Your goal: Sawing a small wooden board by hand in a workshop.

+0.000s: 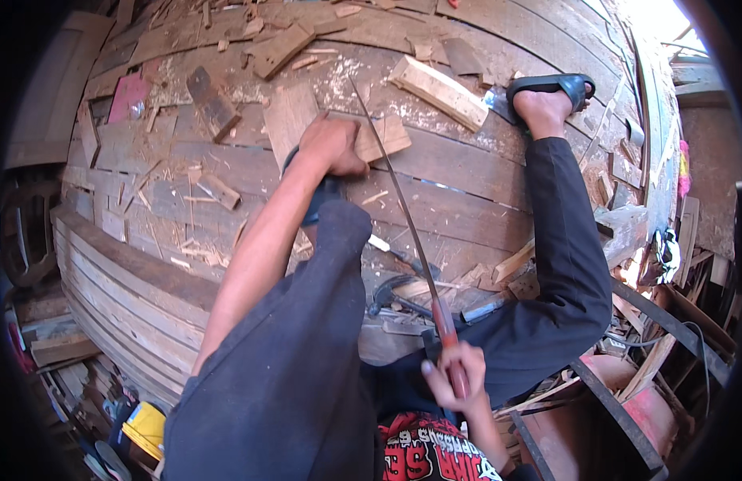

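My left hand point(332, 146) is closed on a short wood block point(387, 139), its fingers wrapped over the near end. Under and behind the block lies a wider pale board point(288, 115) on the plank floor. Low in front of my body, my right hand point(457, 377) grips the red-brown handle of a machete point(405, 200). Its long, narrow blade, seen nearly edge-on, points away and slightly left. The tip passes above and just right of the block; whether the blade touches it I cannot tell.
Between my legs lie a hammer-like tool point(385, 293) and a white-tipped tool point(379, 242). Wood offcuts, such as a thick piece point(441, 92), and chips litter the plank floor point(459, 212). My sandalled right foot point(543, 112) rests right of them. Stacked planks point(131, 297) stand at left.
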The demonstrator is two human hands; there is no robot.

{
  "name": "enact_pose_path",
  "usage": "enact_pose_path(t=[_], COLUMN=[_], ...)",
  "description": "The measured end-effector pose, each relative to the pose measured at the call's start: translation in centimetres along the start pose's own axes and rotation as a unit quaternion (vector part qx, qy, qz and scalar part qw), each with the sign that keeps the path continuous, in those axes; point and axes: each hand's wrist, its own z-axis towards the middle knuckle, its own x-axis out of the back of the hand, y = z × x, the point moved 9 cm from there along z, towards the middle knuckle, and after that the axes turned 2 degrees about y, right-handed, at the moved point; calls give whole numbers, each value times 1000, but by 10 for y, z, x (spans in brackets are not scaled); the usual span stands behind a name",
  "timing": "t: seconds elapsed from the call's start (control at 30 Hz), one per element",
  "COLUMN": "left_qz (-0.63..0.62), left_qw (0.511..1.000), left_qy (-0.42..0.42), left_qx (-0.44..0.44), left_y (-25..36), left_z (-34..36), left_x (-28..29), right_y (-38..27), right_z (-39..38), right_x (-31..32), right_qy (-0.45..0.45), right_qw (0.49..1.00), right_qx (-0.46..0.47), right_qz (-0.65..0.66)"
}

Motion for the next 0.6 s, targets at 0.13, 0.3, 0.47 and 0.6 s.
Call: enact_pose_path(t=[0.13, 0.3, 0.47, 0.6], left_qz=[40, -12, 26, 37], left_qw=[998, 998, 999, 999], left_qy=[-1, 26, 29, -25], left_qx=[54, 54, -28, 30], left_y=[-59, -35, -5, -39], left_z=[-47, -3, 4, -19], left_x=[14, 15, 12, 8], right_y=[2, 15, -16, -10], right_z=[-9, 2, -10, -16], right_x=[-30, -6, 18, -5], right_qy=[-67, -12, -39, -88], right_qw=[997, 1000, 998, 991], right_qx=[32, 3, -43, -69], right_qz=[33, 8, 17, 68])
